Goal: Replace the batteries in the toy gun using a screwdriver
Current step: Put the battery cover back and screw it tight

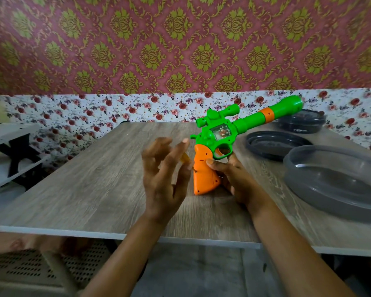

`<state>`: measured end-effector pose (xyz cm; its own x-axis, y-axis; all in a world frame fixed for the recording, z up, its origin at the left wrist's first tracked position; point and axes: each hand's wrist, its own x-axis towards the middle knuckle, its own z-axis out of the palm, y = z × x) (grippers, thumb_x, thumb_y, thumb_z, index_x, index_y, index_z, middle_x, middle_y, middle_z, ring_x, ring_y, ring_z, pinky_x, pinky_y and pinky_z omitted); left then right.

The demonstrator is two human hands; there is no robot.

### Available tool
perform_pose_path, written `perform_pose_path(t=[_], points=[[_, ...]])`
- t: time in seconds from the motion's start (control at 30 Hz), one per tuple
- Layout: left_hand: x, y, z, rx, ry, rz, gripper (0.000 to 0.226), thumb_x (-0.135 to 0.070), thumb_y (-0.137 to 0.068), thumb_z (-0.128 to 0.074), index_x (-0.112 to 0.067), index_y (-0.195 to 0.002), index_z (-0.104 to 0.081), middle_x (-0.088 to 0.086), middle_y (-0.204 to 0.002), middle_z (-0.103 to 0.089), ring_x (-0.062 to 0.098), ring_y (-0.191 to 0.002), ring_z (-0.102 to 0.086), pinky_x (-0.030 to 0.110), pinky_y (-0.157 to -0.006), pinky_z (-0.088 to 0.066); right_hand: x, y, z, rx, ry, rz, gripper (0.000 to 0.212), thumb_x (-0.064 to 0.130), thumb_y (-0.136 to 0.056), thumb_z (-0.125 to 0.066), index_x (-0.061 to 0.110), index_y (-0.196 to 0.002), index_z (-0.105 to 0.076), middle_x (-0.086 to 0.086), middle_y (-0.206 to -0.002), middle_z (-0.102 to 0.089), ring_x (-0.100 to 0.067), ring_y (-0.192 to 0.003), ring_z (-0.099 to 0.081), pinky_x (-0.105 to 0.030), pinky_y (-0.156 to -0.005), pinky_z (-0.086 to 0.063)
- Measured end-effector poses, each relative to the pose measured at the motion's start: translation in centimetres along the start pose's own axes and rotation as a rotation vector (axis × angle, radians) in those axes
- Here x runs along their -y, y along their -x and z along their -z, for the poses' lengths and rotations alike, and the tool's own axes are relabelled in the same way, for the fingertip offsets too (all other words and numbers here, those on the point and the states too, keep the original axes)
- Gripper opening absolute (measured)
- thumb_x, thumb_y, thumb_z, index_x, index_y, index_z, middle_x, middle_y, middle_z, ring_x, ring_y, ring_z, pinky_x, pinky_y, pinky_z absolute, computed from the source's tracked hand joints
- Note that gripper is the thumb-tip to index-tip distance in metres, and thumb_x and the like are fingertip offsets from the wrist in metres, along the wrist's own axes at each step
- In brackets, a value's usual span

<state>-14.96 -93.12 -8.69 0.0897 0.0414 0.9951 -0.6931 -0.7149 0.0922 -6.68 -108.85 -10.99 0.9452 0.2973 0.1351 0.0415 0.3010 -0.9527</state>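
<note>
Red wallpaper (180, 39) with gold leaf shapes covers the back wall, and a strip with little roses runs under it. A big grey-brown wooden table (84, 179) sits in front.

On the right side of the table are three round grey things. The biggest is a see-through grey bowl (341, 179) near the edge. Behind it lies a dark lid (274, 144), and a dark tub (302, 122) stands farther back.

The toy gun (219, 133) is near the middle of the table. It is green with an orange handle, and it stands up on the bottom of the handle. Its long nose points up and to the right, over the tub.

The right hand (234, 179) holds the orange handle from behind, with the thumb pressed on its side.

The left hand (163, 179) is up in the air just beside the handle. Its fingers are spread wide apart and look blurry.

A small yellow thing (185, 159) peeks out behind those fingers, next to the handle. It is too blurry to tell what it is, or if the hand touches it.
</note>
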Motion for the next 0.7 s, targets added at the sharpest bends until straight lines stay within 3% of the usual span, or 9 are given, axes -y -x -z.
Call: perform_pose_path(t=[0.07,0.13,0.23,0.37,0.47,0.57,0.7], points=[[0.18,0.08,-0.02,-0.002,-0.002,-0.004,0.024,-0.013,-0.091,-0.055,-0.01,-0.115,-0.052,0.008,-0.102,-0.043,0.007,-0.093,-0.048,0.01,-0.079,-0.039,0.03,-0.06,-0.04,0.002,0.0,0.005,0.064,0.011,-0.078,-0.066,0.02,-0.135,-0.041,-0.006,-0.122,-0.063,-0.023,-0.102,-0.066,-0.041,-0.079,-0.055],[0.19,0.19,-0.11,0.002,0.01,0.007,0.024,-0.012,-0.092,-0.052,-0.009,-0.115,-0.049,0.007,-0.101,-0.047,0.014,-0.084,-0.052,0.012,-0.075,-0.041,0.08,-0.08,-0.05,0.002,0.001,-0.003,0.069,0.014,-0.074,-0.069,0.021,-0.136,-0.04,-0.006,-0.123,-0.063,-0.022,-0.102,-0.065,-0.04,-0.079,-0.055],[-0.1,0.17,-0.18,0.021,0.047,0.048,0.028,-0.019,-0.099,-0.039,-0.008,-0.125,-0.04,0.01,-0.113,-0.057,0.015,-0.092,-0.057,0.014,-0.081,-0.043,0.12,0.0,-0.03,0.002,0.005,-0.007,0.063,0.01,-0.08,-0.066,0.021,-0.136,-0.04,-0.005,-0.123,-0.062,-0.02,-0.1,-0.066,-0.036,-0.073,-0.056],[-0.49,0.01,-0.12,0.054,-0.005,0.035,0.034,-0.019,-0.1,-0.033,-0.008,-0.132,-0.038,0.001,-0.125,-0.052,0.012,-0.101,-0.059,0.019,-0.081,-0.045,0.27,0.09,-0.15,-0.001,0.009,-0.009,0.059,0.008,-0.083,-0.063,0.021,-0.136,-0.04,-0.004,-0.122,-0.063,-0.019,-0.1,-0.066,-0.035,-0.073,-0.057],[-0.19,-0.01,-0.06,0.02,-0.01,0.011,0.03,-0.02,-0.098,-0.041,-0.007,-0.125,-0.046,0.008,-0.115,-0.048,0.006,-0.103,-0.05,0.012,-0.084,-0.041,0.3,0.14,-0.13,-0.005,0.01,-0.016,0.06,0.01,-0.082,-0.064,0.023,-0.135,-0.04,-0.005,-0.124,-0.062,-0.024,-0.105,-0.064,-0.04,-0.08,-0.055],[0.31,0.16,0.03,-0.009,-0.013,0.01,0.027,-0.019,-0.092,-0.055,-0.01,-0.117,-0.05,0.006,-0.099,-0.043,-0.006,-0.094,-0.042,0.01,-0.075,-0.041,0.34,0.23,-0.14,-0.01,0.014,-0.016,0.06,0.01,-0.082,-0.065,0.024,-0.135,-0.04,-0.005,-0.123,-0.062,-0.024,-0.105,-0.063,-0.042,-0.082,-0.055],[0.1,0.17,-0.27,-0.024,0.018,0.034,0.027,-0.02,-0.096,-0.048,-0.009,-0.12,-0.043,0.005,-0.101,-0.048,0.009,-0.086,-0.051,0.011,-0.076,-0.041,0.39,0.24,-0.22,-0.011,0.016,-0.022,0.057,0.009,-0.084,-0.063,0.024,-0.134,-0.04,-0.003,-0.122,-0.062,-0.02,-0.101,-0.065,-0.035,-0.074,-0.056]])
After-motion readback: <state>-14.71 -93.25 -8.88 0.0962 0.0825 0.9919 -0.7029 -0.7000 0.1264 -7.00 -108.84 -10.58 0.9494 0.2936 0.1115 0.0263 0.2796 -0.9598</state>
